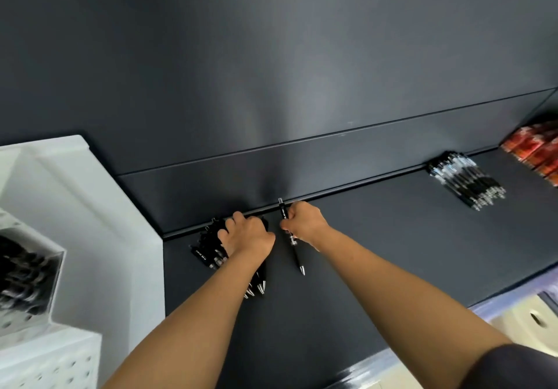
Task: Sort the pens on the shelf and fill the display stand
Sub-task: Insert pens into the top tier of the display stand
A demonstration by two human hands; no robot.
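1. White plastic forms the display stand (90,207) at the left edge. One of its compartments already holds dark pens (21,280).
2. Just right of it, a bundle of black pens (208,254) lies on the dark shelf (392,252) near the back wall, tips toward the person. The left hand (246,234) rests on the bundle, its fingers (238,218) curled over it in a grip.
3. Just beside, the right hand (305,222) pinches a single pen (294,249) by its upper barrel, fingers pressed together. The pen's long axis runs from the person toward the back wall, with the metal tip nearer the person and the clicker toward the wall.
4. The stand lies left of both hands, so the left hand is nearer. The single pen would probably join the bundle or cross over it.
5. Well apart to the right lies a second pile (466,180), then red packs (537,153).
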